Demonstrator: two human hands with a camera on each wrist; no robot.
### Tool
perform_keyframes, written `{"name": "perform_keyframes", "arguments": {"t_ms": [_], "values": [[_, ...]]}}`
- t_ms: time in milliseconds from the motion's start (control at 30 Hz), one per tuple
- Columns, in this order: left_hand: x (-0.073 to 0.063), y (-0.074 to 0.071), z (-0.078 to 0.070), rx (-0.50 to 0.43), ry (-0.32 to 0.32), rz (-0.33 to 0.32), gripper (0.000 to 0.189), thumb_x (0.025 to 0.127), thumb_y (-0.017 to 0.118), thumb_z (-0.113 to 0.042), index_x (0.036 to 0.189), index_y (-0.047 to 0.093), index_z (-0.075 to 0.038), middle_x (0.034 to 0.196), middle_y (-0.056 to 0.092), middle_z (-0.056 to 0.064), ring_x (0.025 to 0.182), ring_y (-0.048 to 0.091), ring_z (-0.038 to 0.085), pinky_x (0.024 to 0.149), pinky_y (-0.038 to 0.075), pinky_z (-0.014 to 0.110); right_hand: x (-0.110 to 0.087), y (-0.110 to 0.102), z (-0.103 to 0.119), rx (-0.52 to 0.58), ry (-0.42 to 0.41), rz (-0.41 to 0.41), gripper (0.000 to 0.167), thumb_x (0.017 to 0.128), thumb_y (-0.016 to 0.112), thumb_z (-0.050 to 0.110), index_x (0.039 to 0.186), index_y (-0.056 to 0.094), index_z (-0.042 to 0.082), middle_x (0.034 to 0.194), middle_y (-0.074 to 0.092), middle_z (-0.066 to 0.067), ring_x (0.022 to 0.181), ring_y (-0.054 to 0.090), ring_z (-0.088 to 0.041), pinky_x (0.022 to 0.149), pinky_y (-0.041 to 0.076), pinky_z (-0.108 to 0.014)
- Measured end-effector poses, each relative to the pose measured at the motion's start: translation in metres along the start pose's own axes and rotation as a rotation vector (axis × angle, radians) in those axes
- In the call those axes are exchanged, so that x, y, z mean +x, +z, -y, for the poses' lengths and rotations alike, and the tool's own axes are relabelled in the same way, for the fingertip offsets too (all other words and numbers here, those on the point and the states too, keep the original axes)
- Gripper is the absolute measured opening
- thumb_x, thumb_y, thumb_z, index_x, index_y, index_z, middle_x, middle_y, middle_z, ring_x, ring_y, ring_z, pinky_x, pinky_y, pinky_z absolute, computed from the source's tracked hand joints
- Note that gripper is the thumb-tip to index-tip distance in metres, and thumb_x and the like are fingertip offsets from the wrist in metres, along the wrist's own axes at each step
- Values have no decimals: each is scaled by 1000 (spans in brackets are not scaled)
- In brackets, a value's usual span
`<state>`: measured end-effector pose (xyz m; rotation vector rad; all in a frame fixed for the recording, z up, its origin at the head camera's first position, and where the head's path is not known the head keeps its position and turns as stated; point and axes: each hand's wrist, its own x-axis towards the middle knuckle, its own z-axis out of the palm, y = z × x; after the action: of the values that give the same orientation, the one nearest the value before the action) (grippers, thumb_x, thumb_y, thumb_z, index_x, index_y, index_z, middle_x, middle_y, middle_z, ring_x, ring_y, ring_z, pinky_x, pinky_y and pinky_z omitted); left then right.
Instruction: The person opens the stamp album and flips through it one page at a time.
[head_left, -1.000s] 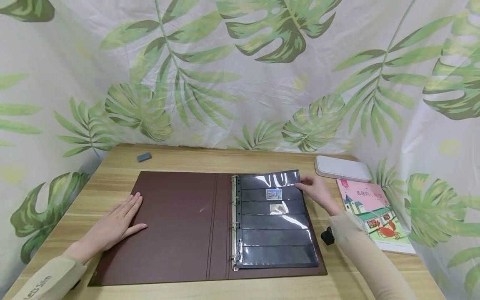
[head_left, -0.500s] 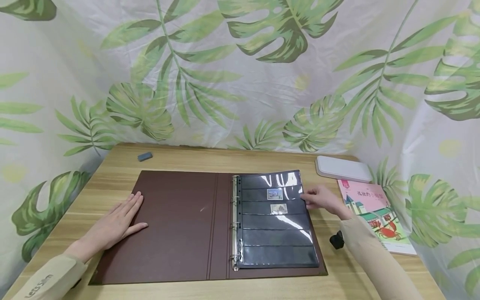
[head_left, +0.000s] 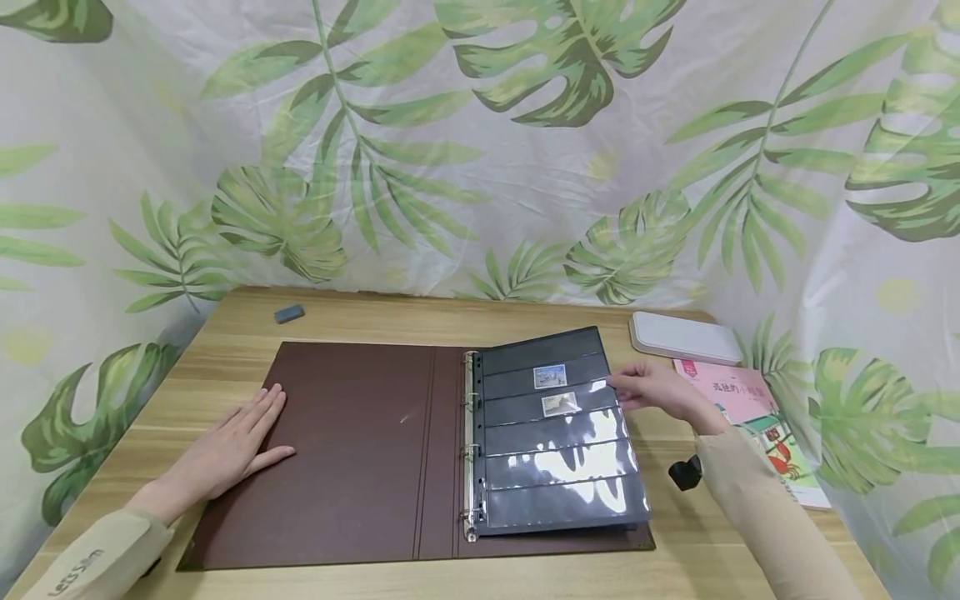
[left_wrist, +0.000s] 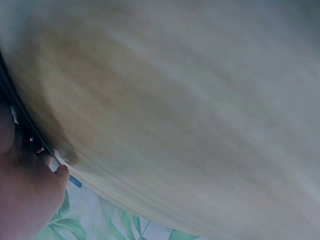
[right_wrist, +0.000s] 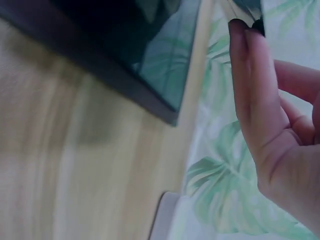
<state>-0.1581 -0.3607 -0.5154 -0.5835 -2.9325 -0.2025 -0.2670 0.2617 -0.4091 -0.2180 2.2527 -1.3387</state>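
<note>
A brown ring-binder stamp album (head_left: 345, 458) lies spread on the table in the head view. Its metal rings (head_left: 470, 454) carry black pocket pages, and two small stamps sit in the upper rows of the top page (head_left: 525, 475). My right hand (head_left: 662, 392) pinches that page's right edge between thumb and fingers, and the edge is raised off what lies beneath. The right wrist view shows the same hand (right_wrist: 280, 130) at the page edge. Flat on the left cover's outer edge rests my left hand (head_left: 225, 450), fingers straight; in the left wrist view this hand (left_wrist: 30, 195) is dark and partly cut off.
Behind the album's left side lies a small blue-grey block (head_left: 289, 313). At the back right a white case (head_left: 686, 336) overlaps a pink picture book (head_left: 738, 392), partly covered by my right sleeve. A leaf-patterned curtain (head_left: 420, 150) surrounds the wooden table (head_left: 375, 310).
My right hand has slid down from near the page's top corner along its right edge. The page's free side has lifted, and reflections on it shifted. My left hand has stayed put.
</note>
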Motion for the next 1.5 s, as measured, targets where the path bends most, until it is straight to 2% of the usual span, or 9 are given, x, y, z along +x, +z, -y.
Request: {"name": "perform_keyframes", "arguments": {"t_ms": [100,233,467,667,1067,1200,1300,1433,1500], "values": [[0,0,0,4,-1,1,84,96,58,-50,154,29,4,158,33,26,148,32,40,128,0,35,0,0,9,-12,-8,-40,29,99,57,15,106,62,-13,76,55,4,72,59,-4,72,59,-21],[0,1,1,3,-8,12,84,96,58,-50,154,28,3,158,32,26,148,32,40,128,1,37,0,1,22,-27,-11,-63,41,99,58,16,123,58,-18,82,60,4,74,62,-1,73,59,-20],[-1,1,0,-3,-12,10,84,96,58,-50,154,29,3,159,32,25,148,31,40,128,6,42,-1,2,42,-31,-46,-70,35,99,60,17,111,62,-15,75,56,5,70,58,-2,71,59,-20],[0,2,0,10,-5,-1,85,95,58,-50,154,29,3,158,33,25,147,32,40,128,1,37,-4,5,50,-27,-41,-84,40,99,59,16,121,60,-17,78,62,6,72,61,-1,72,59,-20],[-2,-4,0,7,-17,14,86,95,59,-52,154,30,3,157,34,26,146,34,41,128,5,41,-8,5,77,42,-81,-109,48,100,58,18,131,52,-18,79,71,14,75,67,1,73,58,-17],[1,-8,0,-1,-17,39,86,94,60,-52,152,32,5,156,35,27,145,35,42,124,18,51,-9,6,82,26,-85,-94,48,100,58,19,131,53,-17,80,71,15,76,67,1,75,58,-18],[6,-11,0,-17,0,48,87,92,64,-51,149,35,8,154,37,31,142,38,46,113,31,58,-9,6,84,25,-86,-93,47,100,58,19,131,54,-16,81,71,15,77,67,0,75,58,-18],[13,-19,-3,-38,50,15,87,86,72,-47,142,43,13,147,42,37,133,45,52,102,40,62,-9,6,87,35,-94,-87,47,100,58,20,132,54,-15,83,72,14,78,68,-1,75,58,-18],[18,-27,-6,-75,37,36,87,86,72,-46,141,43,14,147,41,38,131,44,55,102,40,63,-9,7,90,46,-104,-79,47,101,57,19,132,54,-15,84,72,13,79,68,-1,76,58,-18]]}}
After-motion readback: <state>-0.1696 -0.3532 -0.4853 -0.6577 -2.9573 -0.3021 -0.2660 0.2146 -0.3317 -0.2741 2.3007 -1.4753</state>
